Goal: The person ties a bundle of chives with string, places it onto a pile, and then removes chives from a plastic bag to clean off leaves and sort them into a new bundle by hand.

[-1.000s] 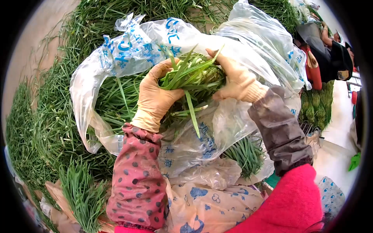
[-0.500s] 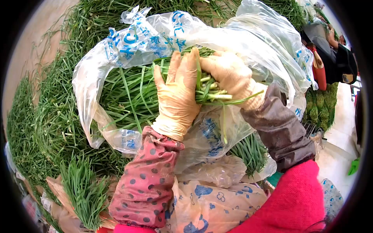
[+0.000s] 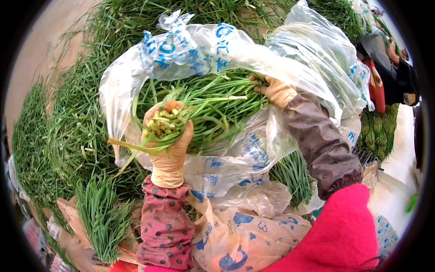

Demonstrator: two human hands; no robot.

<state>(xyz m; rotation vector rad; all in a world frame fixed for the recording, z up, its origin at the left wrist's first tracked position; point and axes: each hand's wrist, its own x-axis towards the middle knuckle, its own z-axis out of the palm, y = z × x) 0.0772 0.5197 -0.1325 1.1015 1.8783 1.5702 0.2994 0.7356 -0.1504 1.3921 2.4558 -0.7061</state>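
My left hand (image 3: 174, 149), in a pale glove, is wrapped round a bunch of garlic chives (image 3: 164, 123) at its pale cut ends. One long yellowish leaf sticks out to the left of it. My right hand (image 3: 274, 89), gloved too, is closed on green stalks at the right side of the opening; its fingertips are partly hidden among them. Both hands are at the mouth of a clear plastic bag (image 3: 113, 93) with blue print. More chives (image 3: 213, 97) lie inside it between my hands.
Loose greens (image 3: 68, 118) are heaped to the left and behind. A small bundle of chives (image 3: 102, 217) lies at front left, another bundle (image 3: 292, 179) at right of my lap. A patterned apron (image 3: 253, 235) covers my lap. Another person (image 3: 394, 68) is at far right.
My left hand has turned over and moved left and down, now holding the cut ends upward. My right hand has shifted slightly right and down. The bunch's cut ends now point left.
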